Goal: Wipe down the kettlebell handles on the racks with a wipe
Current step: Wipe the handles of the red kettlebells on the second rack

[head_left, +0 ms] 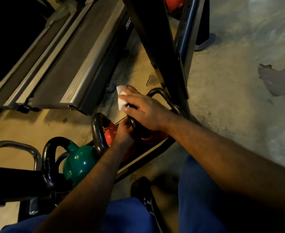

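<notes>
My right hand (143,110) holds a white wipe (121,100) folded over the top of a black kettlebell handle (135,122) on the low rack (155,148). That handle belongs to a red kettlebell (152,137), mostly hidden under the hand. My left hand (123,133) grips the lower part of the same handle. To the left stand another red kettlebell (110,134) with a black handle (97,132) and a green kettlebell (79,163) with a black handle (49,158).
A chrome handle (12,147) shows at the far left. A treadmill deck (67,64) lies behind the rack. Black rack uprights (155,39) rise on the right, with a red kettlebell (173,4) higher up. My blue-trousered legs (198,190) and a black shoe (143,189) are below.
</notes>
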